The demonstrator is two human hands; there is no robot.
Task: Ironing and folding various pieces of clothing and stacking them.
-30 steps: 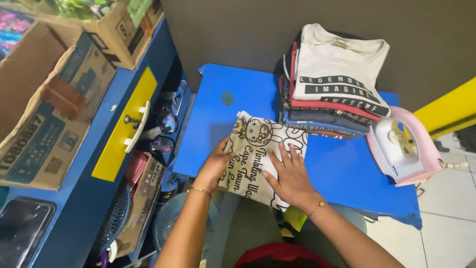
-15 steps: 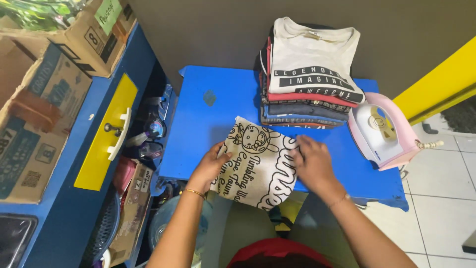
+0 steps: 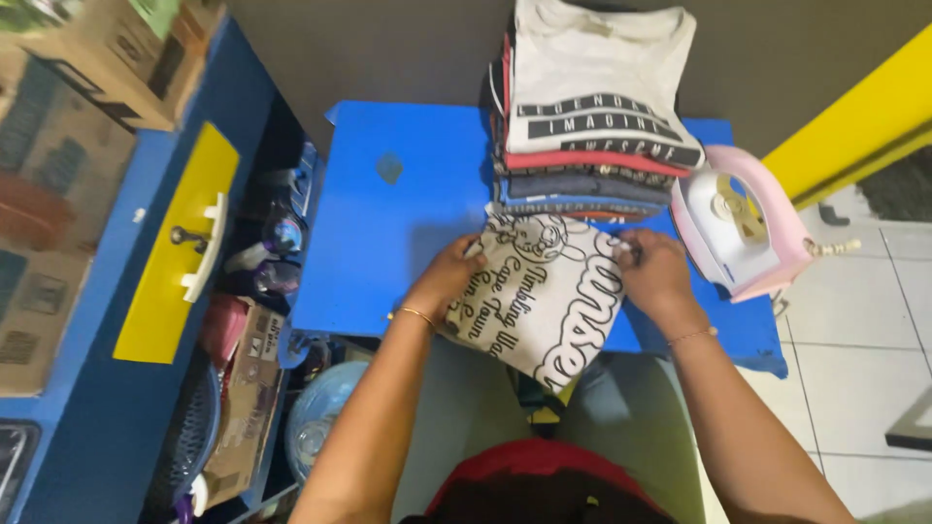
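A cream printed garment (image 3: 544, 301) lies folded at the near edge of the blue ironing board (image 3: 398, 243), hanging slightly over it. My left hand (image 3: 449, 277) grips its left edge. My right hand (image 3: 652, 267) pinches its right upper edge, close to the stack. A tall stack of folded shirts (image 3: 592, 116) stands just behind the garment, with a white printed shirt on top.
A pink and white iron (image 3: 743, 223) rests on the board's right end. To the left are a blue cabinet with a yellow drawer front (image 3: 180, 252), cardboard boxes (image 3: 68, 146) and clutter on shelves below. A yellow wall edge (image 3: 854, 116) runs at the right.
My right hand slid from the middle of the garment to its right edge and closed on it. The left hand stayed at the left edge. The view shifted closer.
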